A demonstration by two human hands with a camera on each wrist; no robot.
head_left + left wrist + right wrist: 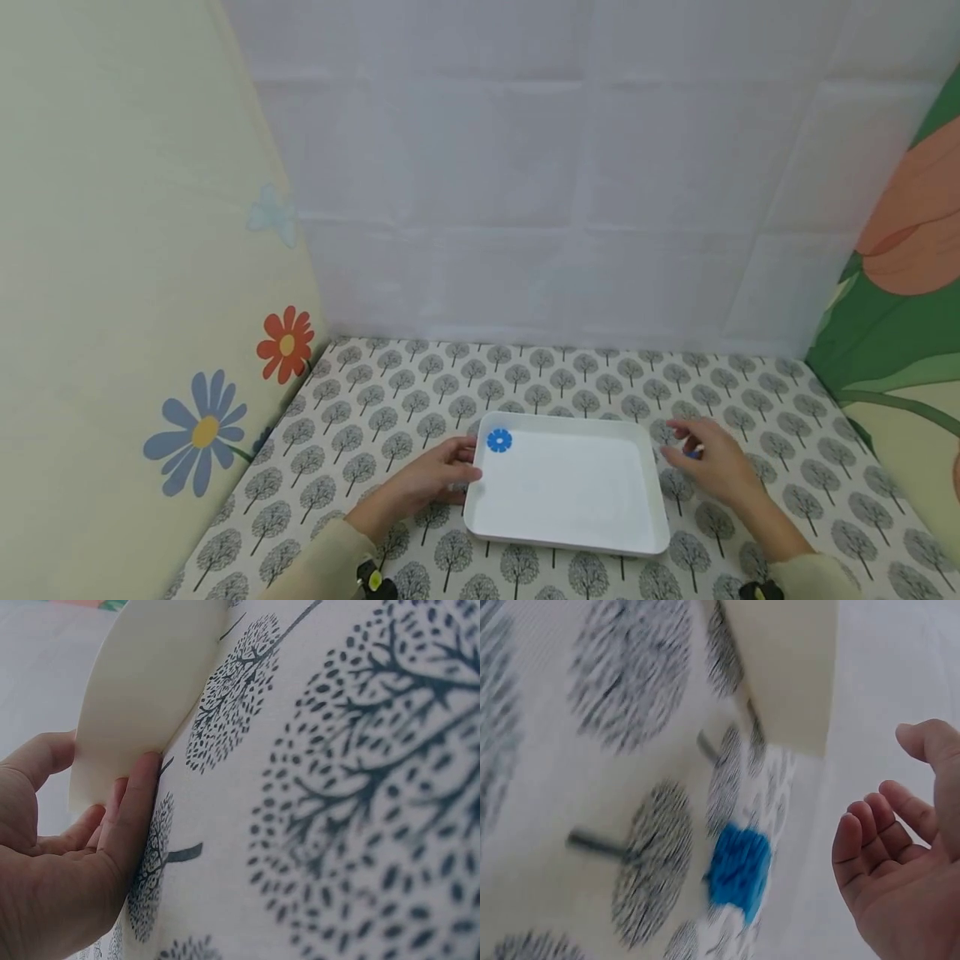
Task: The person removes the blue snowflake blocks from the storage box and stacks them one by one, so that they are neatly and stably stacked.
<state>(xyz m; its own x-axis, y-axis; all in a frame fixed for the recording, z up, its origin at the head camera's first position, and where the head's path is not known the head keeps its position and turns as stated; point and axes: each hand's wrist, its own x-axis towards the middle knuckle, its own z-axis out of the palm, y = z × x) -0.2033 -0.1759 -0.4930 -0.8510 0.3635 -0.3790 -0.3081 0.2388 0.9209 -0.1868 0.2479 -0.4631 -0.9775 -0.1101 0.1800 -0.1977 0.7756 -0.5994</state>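
Observation:
A shallow white tray [566,487] sits on the tree-patterned cloth. Inside its far left corner lies a blue notched disc [499,440] with a white center, shaped like a flower. My left hand [438,475] holds the tray's left wall, thumb at the rim and fingers along the outside [131,802]. To the right of the tray, my right hand [708,458] hovers with loosely bent fingers and nothing in them. A blurred blue piece [739,870] with a bumpy edge is on the cloth near that hand, mostly hidden behind its fingers in the head view.
The tree-print cloth [360,417] covers the table. A white sheet [480,167] hangs at the back. Pale panels with painted flowers stand at the left [112,250] and right [915,317]. Each wrist wears a dark band.

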